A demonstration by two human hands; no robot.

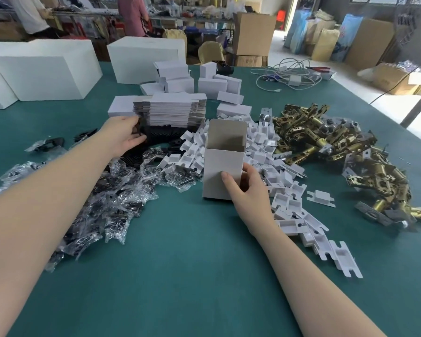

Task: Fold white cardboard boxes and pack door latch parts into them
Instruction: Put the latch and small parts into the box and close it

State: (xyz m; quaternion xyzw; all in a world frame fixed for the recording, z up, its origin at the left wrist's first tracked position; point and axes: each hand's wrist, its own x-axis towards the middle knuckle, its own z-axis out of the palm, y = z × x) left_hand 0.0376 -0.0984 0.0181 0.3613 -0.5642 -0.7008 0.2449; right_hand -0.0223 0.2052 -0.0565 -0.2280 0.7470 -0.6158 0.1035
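A folded white cardboard box stands upright on the green table, its top open and its lid flap raised at the back. My right hand grips its lower right corner, thumb on the front face. My left hand reaches to the far left and pinches a black part from the row of black parts beside the stack of flat box blanks. Brass door latches lie heaped at the right. White plastic inserts are strewn between the box and the latches.
Clear bags of black parts cover the table's left. Closed small white boxes and large white cartons stand at the back. Cables lie at the far right. People stand in the background at the far left.
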